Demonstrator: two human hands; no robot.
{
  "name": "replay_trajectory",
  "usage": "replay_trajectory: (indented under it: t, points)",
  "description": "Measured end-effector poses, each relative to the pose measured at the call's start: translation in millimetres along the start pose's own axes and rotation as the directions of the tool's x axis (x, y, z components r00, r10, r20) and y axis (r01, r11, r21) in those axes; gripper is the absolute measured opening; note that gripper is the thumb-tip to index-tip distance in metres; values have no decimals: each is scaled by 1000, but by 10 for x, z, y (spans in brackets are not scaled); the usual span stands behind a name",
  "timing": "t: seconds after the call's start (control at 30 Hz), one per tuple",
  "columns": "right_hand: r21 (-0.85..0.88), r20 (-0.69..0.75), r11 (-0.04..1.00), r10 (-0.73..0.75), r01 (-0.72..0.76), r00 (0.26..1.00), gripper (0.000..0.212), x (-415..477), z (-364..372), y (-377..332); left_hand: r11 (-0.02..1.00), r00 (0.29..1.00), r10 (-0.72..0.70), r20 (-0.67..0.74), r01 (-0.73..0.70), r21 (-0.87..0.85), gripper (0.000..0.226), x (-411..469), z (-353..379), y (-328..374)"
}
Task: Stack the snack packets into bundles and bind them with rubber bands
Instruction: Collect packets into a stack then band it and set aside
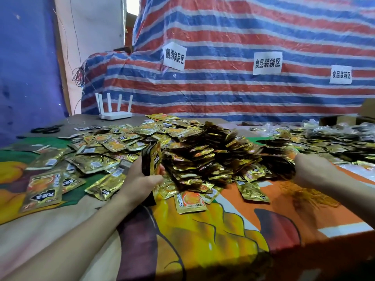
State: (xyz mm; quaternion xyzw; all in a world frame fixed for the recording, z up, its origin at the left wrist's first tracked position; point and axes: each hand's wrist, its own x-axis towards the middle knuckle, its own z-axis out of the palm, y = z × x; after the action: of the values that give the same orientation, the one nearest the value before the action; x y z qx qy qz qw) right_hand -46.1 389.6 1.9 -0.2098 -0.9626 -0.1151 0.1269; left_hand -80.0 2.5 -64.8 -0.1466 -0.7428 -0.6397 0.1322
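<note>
a small upright stack of gold snack packets (151,159) is gripped in the left hand (142,180), at the near left edge of the heaped packet pile (203,155) on the printed tablecloth (203,230). on my feed the right hand (310,169) meets the pile's right side, fingers hidden; i cannot tell its grip.

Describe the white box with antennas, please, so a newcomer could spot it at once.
Start at the red, white and blue striped tarpaulin and drop to its lower left edge. There, beyond the heap of gold foil snack packets, stands the white plastic router; four upright antennas distinguish it from the flat black scissors nearby.
</note>
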Motion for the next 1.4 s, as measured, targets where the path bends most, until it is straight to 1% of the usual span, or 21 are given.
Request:
replay_trajectory:
  t: [0.1,0.17,0.2,0.27,0.33,0.37,0.43,0.53,0.67,0.73,0.77,0.8,0.87,0.93,1.0,1.03,1.07,1.13,1.2,1.3,1.4]
  points:
    - [12,-47,1000,-21,22,999,27,32,-83,-28,1000,1000,-7,-2,7,-15,42,2,4,-2]
    - [45,-87,997,-55,59,995,27,48,-155,-99,999,1000,-15,-12,14,-41,38,16,-1,-19]
    - [76,-105,994,-68,76,992,28,44,-201,-160,998,1000,-17,-21,16,-57,39,21,-5,-20]
    - [162,-155,979,-100,126,983,28,36,-301,-324,995,999,-27,-38,23,-96,51,25,-14,-8]
    - [277,-195,938,-156,207,968,21,16,-408,-541,992,998,-42,-51,36,-124,56,38,-40,2]
    - [346,-204,901,-198,260,959,17,-3,-454,-673,989,997,-55,-50,48,-138,55,48,-66,3]
    - [486,-226,794,-289,365,930,12,-81,-531,-972,976,995,-90,-31,81,-204,49,77,-129,1]
    - [653,-304,582,-385,485,872,7,-260,-616,-1487,937,990,-144,1,137,-322,49,105,-224,13]
    - [786,-370,321,-441,529,817,9,-427,-631,-2143,904,975,-222,-30,194,-380,41,120,-312,26]
    - [825,-386,211,-465,524,796,11,-468,-626,-2415,870,957,-290,5,266,-415,51,126,-371,43]
    - [841,-390,167,-472,514,791,11,-479,-616,-2529,839,944,-329,34,309,-448,55,127,-407,59]
    - [853,-392,133,-474,504,788,12,-481,-598,-2623,802,931,-361,59,342,-489,54,134,-444,73]
    - [870,-404,76,-458,488,792,11,-474,-526,-2767,752,915,-394,89,376,-541,46,157,-523,88]
    - [876,-425,14,-452,483,784,9,-464,-413,-2844,750,910,-403,97,389,-535,43,159,-580,88]
    - [868,-443,-19,-480,496,758,11,-466,-325,-2871,772,904,-417,92,406,-489,48,174,-628,73]
    - [863,-449,-16,-482,505,752,9,-455,-301,-2873,777,899,-430,86,417,-473,48,192,-642,60]
    - [857,-456,-4,-472,516,754,6,-449,-287,-2867,777,893,-444,79,427,-463,48,202,-648,42]
    - [844,-468,37,-440,536,767,10,-459,-282,-2853,775,885,-457,87,445,-448,46,221,-644,3]
    - [853,-453,45,-431,520,780,9,-477,-277,-2843,768,884,-451,127,456,-450,36,231,-638,-32]
    - [884,-422,3,-425,467,801,9,-490,-262,-2819,761,885,-432,175,461,-456,31,242,-652,-70]
    - [907,-393,-43,-442,418,807,9,-510,-255,-2805,754,882,-410,232,471,-457,42,249,-671,-102]
